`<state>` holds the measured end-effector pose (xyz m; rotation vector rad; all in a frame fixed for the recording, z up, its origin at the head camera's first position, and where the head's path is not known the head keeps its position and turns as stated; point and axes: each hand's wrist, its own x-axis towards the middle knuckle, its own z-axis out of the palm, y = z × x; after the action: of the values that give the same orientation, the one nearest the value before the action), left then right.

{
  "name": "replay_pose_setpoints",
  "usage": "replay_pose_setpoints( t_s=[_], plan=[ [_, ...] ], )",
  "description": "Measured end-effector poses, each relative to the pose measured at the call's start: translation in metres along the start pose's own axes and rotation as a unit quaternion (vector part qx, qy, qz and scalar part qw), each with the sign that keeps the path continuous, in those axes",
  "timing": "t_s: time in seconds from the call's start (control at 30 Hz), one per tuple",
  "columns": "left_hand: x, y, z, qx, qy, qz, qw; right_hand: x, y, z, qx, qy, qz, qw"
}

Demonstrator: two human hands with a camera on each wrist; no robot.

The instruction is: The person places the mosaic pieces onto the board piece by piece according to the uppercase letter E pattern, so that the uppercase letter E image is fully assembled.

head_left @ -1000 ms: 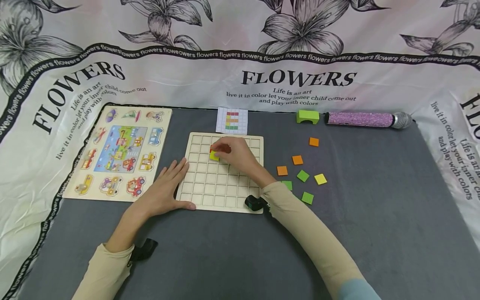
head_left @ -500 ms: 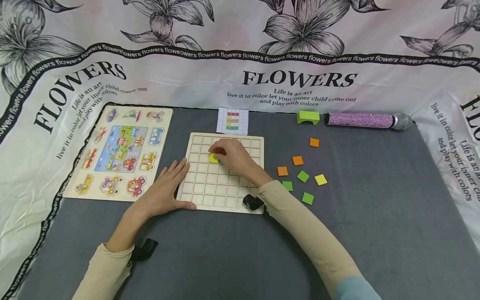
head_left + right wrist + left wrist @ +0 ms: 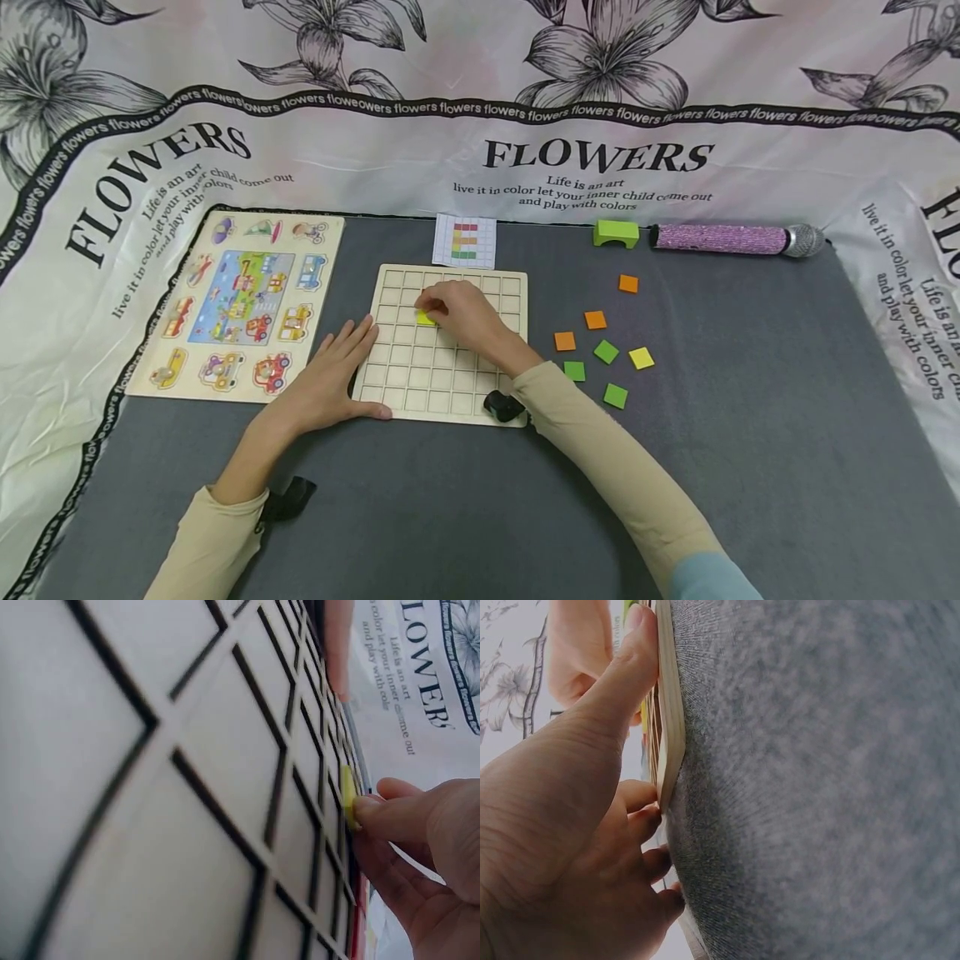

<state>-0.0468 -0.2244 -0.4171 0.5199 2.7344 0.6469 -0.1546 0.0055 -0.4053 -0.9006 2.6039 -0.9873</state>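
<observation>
On the grid board [image 3: 420, 375], the right hand [image 3: 467, 317] pinched a yellow tile [image 3: 424, 318]! Against the board's left edge, the left hand [image 3: 326, 379] rested, fingers outstretched, grasping nothing.

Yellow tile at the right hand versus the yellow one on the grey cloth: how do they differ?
Grip: the right hand pinches the held tile; the loose tile is untouched.
Place: the held tile is at the grid board; the loose tile lies on the grey cloth.
View: in the head view the hand covers part of the held tile, while the loose tile's top face shows whole.
Both are yellow.
</observation>
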Motion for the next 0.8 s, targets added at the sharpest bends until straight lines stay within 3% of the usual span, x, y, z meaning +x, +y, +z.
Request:
replay_pose_setpoints(
  t_s=[0.17,0.33,0.53,0.8],
  plan=[
    [-0.001,0.001,0.0,-0.002,0.001,-0.001,1.0,-0.007,-0.004,-0.019,0.01,-0.039,-0.011,0.9991],
    [-0.001,0.0,-0.001,-0.005,0.004,0.002,1.0,-0.024,0.001,-0.048,0.045,-0.039,-0.017,0.9981],
    [-0.002,0.001,-0.002,-0.008,0.005,0.005,0.9999,-0.053,0.024,-0.073,0.035,-0.018,0.007,0.9992],
    [0.0,0.002,-0.001,-0.01,0.003,0.006,0.9999,-0.095,0.057,-0.089,0.0,-0.013,0.05,0.9987]
  ],
)
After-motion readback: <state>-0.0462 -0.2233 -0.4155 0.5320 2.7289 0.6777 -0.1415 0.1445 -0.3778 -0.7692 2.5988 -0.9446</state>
